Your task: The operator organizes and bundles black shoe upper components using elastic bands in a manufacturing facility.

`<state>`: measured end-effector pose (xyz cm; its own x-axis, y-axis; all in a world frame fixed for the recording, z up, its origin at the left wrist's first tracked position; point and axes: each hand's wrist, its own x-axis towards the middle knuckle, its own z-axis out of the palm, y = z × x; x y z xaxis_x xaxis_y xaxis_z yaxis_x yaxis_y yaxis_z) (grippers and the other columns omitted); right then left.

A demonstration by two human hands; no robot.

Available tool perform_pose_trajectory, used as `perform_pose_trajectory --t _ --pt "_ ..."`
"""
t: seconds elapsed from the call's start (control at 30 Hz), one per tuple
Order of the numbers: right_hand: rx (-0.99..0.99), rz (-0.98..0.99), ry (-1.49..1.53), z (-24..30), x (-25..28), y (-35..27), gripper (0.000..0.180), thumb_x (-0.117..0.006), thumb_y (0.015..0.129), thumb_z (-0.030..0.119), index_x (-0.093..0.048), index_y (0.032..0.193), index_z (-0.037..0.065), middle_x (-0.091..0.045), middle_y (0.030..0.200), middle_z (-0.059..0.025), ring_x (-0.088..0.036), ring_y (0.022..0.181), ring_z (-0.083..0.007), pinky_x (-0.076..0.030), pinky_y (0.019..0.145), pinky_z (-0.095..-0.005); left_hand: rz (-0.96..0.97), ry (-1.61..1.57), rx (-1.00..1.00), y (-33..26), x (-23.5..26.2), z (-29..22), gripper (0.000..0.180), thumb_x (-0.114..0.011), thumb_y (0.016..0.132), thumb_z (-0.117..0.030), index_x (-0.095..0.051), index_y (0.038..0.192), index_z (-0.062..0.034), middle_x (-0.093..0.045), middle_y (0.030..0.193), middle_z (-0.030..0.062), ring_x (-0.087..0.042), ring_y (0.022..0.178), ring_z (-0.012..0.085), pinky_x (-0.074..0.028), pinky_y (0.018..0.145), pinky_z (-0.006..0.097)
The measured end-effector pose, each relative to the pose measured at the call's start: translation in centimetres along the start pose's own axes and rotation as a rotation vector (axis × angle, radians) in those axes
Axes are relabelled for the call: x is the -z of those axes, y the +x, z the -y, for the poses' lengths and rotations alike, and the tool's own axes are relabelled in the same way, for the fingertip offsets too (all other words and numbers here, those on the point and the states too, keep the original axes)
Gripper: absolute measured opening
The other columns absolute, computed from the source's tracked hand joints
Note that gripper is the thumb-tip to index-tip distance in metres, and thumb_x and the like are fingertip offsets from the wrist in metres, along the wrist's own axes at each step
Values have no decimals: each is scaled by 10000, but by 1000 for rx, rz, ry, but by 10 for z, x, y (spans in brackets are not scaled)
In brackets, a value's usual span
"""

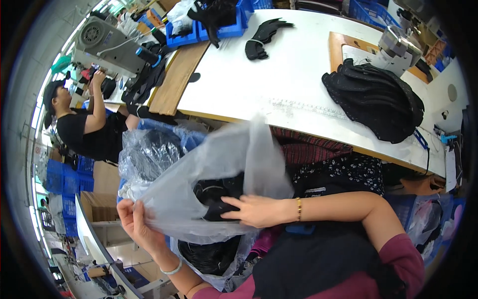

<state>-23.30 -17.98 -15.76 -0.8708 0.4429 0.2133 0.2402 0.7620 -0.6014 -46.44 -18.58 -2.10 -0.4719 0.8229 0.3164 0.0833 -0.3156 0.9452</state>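
Observation:
A translucent plastic bag (214, 154) spreads over my lap, its mouth gaping around black fabric pieces (221, 192). At its left edge my left hand (139, 222) pinches the film between thumb and fingers. My right hand (259, 209) lies at the opening with fingers stretched apart, touching the black pieces and the bag's edge. Part of the bag is blurred by motion. Below it, another clear bag holds a dark bundle (209, 254).
A white worktable (294, 74) carries a stack of black pieces (376, 99), a small black bunch (261, 40) and a sewing machine (398, 45). Blue bins (224, 27) stand at its far edge. A co-worker (82, 119) sits at the left. A wrapped bundle (149, 149) lies beside my bag.

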Motion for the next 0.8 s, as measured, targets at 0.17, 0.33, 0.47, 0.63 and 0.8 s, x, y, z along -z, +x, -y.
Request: perform_pose_trajectory --t 0.17,0.33,0.47,0.63,0.8 --pt "-452 27 15 -21 -6 7 392 -555 801 96 -491 1158 -55 -649 770 -189 -660 748 -333 -533 658 -435 -89 85 -256 13 17 5 111 -573 875 6 -501 871 -78 -419 770 -45 -388 694 33 -334 644 178" --pt "-437 -130 682 -26 26 31 435 -542 856 192 -445 1209 -41 -639 811 -276 -647 836 -389 -515 713 -467 -162 209 -389 42 13 -8 70 -541 901 -10 -508 881 -68 -440 804 -26 -394 705 55 -357 684 190" --pt "-200 376 342 -23 6 12 344 -495 882 211 -531 1103 -49 -639 895 -278 -640 843 -408 -511 724 -481 -291 671 -666 107 4 -63 172 -425 968 -95 -577 995 -18 -467 687 14 -381 594 72 -312 526 223" --pt "-179 96 315 -15 56 -32 251 -537 840 149 -549 1022 -23 -601 953 -209 -629 861 -366 -511 724 -450 487 760 -337 134 -174 -41 228 -513 916 -107 -583 1110 -11 -617 978 50 -575 814 118 -456 717 229" --pt "-11 -282 158 36 134 -84 369 -529 833 85 -508 1189 -11 -589 987 -140 -608 824 -276 -495 734 -361 1060 711 -705 125 -339 97 378 -589 819 -98 -464 1168 -27 -567 978 212 -583 910 362 -476 767 463"
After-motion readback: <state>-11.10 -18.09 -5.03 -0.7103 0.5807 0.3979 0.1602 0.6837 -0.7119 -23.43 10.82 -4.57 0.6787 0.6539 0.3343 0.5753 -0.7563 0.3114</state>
